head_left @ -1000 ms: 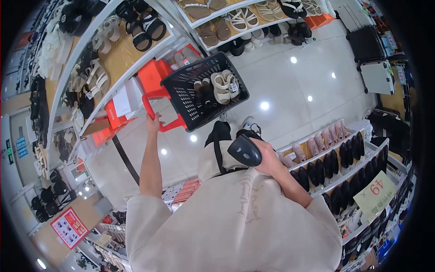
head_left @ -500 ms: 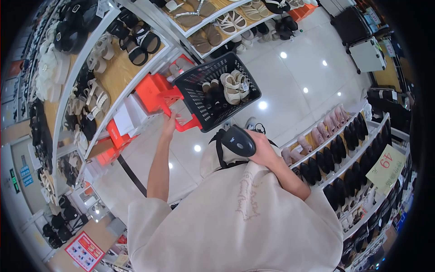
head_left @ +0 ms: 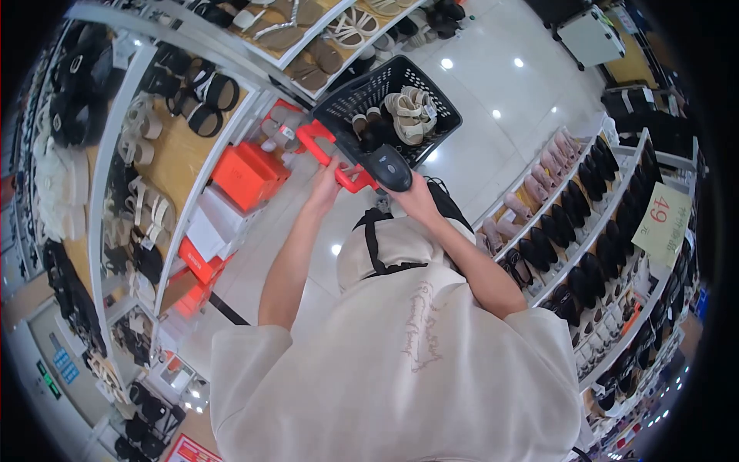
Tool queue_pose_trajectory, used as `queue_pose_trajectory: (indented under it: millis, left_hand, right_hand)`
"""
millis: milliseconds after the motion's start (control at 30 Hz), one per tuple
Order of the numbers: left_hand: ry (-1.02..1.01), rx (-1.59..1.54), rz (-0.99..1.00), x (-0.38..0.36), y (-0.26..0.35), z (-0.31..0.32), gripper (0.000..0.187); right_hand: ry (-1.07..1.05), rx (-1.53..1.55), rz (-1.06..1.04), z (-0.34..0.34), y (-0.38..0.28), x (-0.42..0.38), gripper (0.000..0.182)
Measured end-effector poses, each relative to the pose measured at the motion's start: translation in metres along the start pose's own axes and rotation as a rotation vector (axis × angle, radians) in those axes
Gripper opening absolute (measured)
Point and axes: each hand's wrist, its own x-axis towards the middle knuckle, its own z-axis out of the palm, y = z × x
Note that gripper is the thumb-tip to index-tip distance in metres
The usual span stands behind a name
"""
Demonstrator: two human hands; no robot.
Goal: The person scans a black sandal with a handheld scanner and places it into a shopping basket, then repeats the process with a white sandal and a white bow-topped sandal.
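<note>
My left hand [head_left: 329,182] is closed around the red handle [head_left: 309,137] of a black plastic shopping basket [head_left: 440,148]. A pair of beige strappy sandals [head_left: 412,115] lies in the basket, beside a darker pair of shoes [head_left: 371,125] with brown insoles. My right hand [head_left: 416,199] grips a black handheld barcode scanner [head_left: 389,166], its rounded head overlapping the basket's near edge. The scanner's grip is mostly hidden inside my fingers. Both hands are out in front of my body, close to each other.
Sandal shelves [head_left: 165,173] stand on my left, with orange shoe boxes [head_left: 248,175] below. To the right, a white rack [head_left: 539,286] carries rows of black and pink shoes and a "49" price sign [head_left: 662,219]. Suitcases [head_left: 591,38] stand beyond the glossy tiled floor [head_left: 493,85].
My right hand has brought the scanner forward and left, from in front of my waist to the basket's near edge. The basket, held by my left hand, has turned slightly.
</note>
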Motion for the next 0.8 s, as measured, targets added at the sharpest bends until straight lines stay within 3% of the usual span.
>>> queue_pose_trajectory:
  millis: [300, 467, 733, 800]
  left_hand:
    - [-0.041, -0.086, -0.081, 0.109, -0.028, 0.086, 0.032]
    - [0.036, -0.164, -0.118, 0.11, -0.008, 0.174, 0.025]
    - [-0.044, -0.138, -0.085, 0.168, -0.013, 0.248, 0.025]
    - [-0.127, -0.032, -0.15, 0.181, -0.011, 0.255, 0.032]
  right_hand:
    - [0.135, -0.035, -0.054, -0.037, 0.014, 0.064, 0.044]
    - [0.165, -0.098, -0.049, -0.085, 0.013, 0.097, 0.042]
    - [0.121, -0.08, -0.042, -0.179, 0.016, 0.154, 0.043]
    - [0.05, -0.033, 0.058, -0.202, 0.018, 0.169, 0.044]
